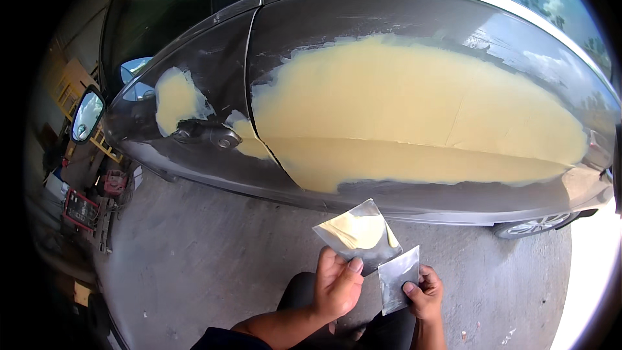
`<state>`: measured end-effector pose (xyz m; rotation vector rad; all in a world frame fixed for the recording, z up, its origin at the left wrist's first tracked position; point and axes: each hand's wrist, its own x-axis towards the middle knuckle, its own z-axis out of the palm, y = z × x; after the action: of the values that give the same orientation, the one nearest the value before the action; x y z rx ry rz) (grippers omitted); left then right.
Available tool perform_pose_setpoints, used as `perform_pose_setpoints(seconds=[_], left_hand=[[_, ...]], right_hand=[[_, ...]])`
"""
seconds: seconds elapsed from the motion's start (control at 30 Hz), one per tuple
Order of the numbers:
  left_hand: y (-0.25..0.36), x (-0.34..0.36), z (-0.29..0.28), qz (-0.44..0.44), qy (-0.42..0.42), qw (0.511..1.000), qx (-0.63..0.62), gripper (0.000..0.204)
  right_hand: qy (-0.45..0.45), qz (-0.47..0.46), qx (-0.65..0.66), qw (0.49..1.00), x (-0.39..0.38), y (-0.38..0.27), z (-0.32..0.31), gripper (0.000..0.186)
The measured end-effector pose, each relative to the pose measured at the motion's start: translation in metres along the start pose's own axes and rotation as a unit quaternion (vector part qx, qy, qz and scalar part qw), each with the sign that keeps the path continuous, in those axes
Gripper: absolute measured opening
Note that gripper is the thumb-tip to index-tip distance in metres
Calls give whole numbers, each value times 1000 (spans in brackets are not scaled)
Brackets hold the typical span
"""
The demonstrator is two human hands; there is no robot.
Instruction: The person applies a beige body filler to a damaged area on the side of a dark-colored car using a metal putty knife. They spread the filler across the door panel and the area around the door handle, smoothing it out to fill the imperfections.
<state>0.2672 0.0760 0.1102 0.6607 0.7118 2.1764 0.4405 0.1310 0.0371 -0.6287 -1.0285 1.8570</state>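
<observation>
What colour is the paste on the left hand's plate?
Pale yellow; the paste shows clearly in the head view.

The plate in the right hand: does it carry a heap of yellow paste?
No, this plate looks bare; the heap lies on the plate in the left hand.

Grey concrete floor [214,253] spreads across the lower view, with bright sunlit ground [591,272] along its right. At far left, a red-framed machine [80,210] sits near a smaller red box [115,182]; a yellow frame [67,99] shows higher up.
</observation>
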Motion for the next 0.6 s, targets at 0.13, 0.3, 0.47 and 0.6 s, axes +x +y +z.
perform_pose_setpoints(seconds=[0.13, 0.3, 0.47, 0.6], left_hand=[[54, 1, 24, -77, -113, 986, 99, 34], [136, 13, 59, -122, -309, 879, 341, 34], [210, 13, 99, -22, -380, 765, 519, 43], [267, 4, 95, -297, -283, 746, 524, 43]], right_hand=[[-30, 35, -9, 999, -3, -48, 42, 44], [-33, 32, -13, 999, -19, -112, 90, 44], [-55, -4, -31, 998, -37, -194, 142, 48], [-97, -99, -116, 984, -47, -260, 182, 42]])
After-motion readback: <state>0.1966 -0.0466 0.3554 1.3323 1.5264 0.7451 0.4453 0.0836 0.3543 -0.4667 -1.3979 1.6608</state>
